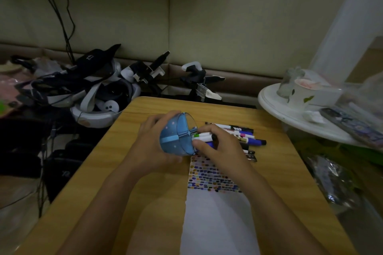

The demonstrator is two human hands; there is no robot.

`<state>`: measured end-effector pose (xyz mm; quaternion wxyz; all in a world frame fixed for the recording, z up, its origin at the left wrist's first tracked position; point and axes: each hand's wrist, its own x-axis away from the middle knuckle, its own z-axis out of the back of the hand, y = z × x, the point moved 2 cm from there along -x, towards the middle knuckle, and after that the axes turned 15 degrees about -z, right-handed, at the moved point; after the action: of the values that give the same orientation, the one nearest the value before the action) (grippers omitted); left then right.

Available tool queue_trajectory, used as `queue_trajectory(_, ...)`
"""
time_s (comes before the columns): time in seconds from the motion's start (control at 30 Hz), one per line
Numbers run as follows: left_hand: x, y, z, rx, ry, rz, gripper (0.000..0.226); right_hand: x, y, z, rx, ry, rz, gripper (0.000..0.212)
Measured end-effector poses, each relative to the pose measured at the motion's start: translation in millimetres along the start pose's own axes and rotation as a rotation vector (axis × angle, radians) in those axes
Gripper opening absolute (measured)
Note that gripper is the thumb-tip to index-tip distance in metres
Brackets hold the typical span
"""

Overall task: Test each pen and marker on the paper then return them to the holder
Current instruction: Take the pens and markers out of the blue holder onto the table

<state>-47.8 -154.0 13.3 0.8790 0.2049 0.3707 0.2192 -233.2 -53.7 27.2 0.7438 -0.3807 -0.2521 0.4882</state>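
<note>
Head view shows the left hand (154, 141) wrapped around a blue holder (178, 133), tipping it on its side so its mouth faces right, dividers visible inside. Right hand (219, 147) curls its fingers over a bunch of markers (204, 137) at the holder's mouth, thumb beneath them; more pens and markers (246, 135) lie in a loose pile just right of the holder on the wooden table (145, 182). Below the holder, a white paper (217, 223) bears rows of small coloured test marks along its upper part. Left of the holder, off the table, sits a heap of headsets and straps (93, 89); far right, a white round tray (300, 118) holds cups.
</note>
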Motion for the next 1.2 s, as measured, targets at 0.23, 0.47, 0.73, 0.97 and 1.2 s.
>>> queue_trajectory(0.23, 1, -1, 0, 0.007, -0.006, -0.002, 0.114, 0, -1, -4, -0.018, 0.06, 0.059, 0.023)
queue_trajectory(0.47, 1, -6, 1, 0.05, 0.012, 0.018, 0.114, 0, -5, 11, -0.076, 0.056, 0.058, 0.017)
queue_trajectory(0.73, -1, -4, -1, 0.018, 0.021, 0.007, 0.114, -1, 0, 9, -0.065, 0.036, -0.015, 0.016)
queue_trajectory(0.97, 1, -5, 0, 0.06, 0.035, 0.024, 0.114, -2, 2, 24, -0.179, 0.058, -0.019, 0.015)
queue_trajectory(1.2, 0, -10, -3, 0.086, 0.105, 0.092, 0.111, -12, 25, 78, -0.421, 0.052, -0.153, 0.011)
